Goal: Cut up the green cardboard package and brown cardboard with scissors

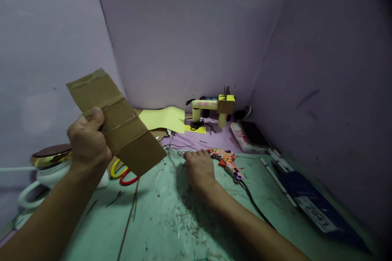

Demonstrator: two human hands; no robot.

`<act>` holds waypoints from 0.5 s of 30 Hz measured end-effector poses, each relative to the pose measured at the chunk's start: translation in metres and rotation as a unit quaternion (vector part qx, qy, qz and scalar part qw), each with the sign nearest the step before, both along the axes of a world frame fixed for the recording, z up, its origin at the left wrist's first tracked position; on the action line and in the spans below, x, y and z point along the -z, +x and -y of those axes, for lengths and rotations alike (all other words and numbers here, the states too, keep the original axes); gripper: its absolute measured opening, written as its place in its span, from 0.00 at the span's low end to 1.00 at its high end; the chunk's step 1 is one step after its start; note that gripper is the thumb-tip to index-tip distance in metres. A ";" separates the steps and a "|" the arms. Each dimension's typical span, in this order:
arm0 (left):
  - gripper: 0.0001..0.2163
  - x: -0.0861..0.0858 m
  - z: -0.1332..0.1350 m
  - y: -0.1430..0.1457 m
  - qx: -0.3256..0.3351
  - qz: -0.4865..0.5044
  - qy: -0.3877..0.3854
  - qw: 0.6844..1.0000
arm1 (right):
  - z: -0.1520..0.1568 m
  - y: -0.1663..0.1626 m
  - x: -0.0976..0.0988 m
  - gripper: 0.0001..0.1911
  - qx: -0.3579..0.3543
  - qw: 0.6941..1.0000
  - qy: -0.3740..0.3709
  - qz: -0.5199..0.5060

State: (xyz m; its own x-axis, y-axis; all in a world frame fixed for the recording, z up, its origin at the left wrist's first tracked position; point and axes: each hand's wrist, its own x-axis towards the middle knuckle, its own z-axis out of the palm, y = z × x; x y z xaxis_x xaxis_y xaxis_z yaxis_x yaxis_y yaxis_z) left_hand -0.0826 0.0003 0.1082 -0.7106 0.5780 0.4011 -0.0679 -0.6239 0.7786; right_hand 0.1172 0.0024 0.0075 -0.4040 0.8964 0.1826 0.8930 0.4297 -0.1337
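My left hand [88, 140] grips a creased strip of brown cardboard [122, 124], thumb on the near face, and holds it tilted above the table. My right hand [200, 171] rests low over the green tabletop with fingers curled down; the fingertips are hidden, so what they pinch, if anything, does not show. Just right of those fingers lies a flower-patterned glue gun [225, 161], its black cord running toward the front. Beneath the cardboard's lower edge are scissors [125, 173] with yellow and red handles.
A giraffe-like paper model [206, 106] stands by the back wall, beside yellow paper [165, 119] and black string [197, 124]. At left is a white cup [53, 175] with a lid. At right are a phone [253, 133], white sticks [278, 182] and a blue packet [318, 208].
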 end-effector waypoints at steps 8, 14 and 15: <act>0.05 -0.022 -0.005 0.003 -0.002 -0.052 0.053 0.997 | 0.088 -0.051 0.006 0.06 -0.491 0.866 -0.082 -0.052; 0.03 -0.020 -0.005 0.011 0.016 -0.050 0.040 0.998 | -0.006 -0.044 -0.007 0.10 -0.194 0.979 -0.035 -0.056; 0.02 -0.018 -0.005 0.013 0.029 -0.047 0.027 0.998 | -0.025 -0.042 -0.008 0.11 -0.170 0.984 -0.024 -0.057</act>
State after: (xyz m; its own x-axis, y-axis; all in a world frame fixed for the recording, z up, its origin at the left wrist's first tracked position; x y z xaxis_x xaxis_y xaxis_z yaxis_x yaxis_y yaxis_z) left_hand -0.0696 0.0049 0.1258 -0.6348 0.5921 0.4965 -0.0328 -0.6626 0.7483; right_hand 0.0754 0.0274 0.0154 -0.6611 0.7218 0.2048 0.6772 0.6916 -0.2512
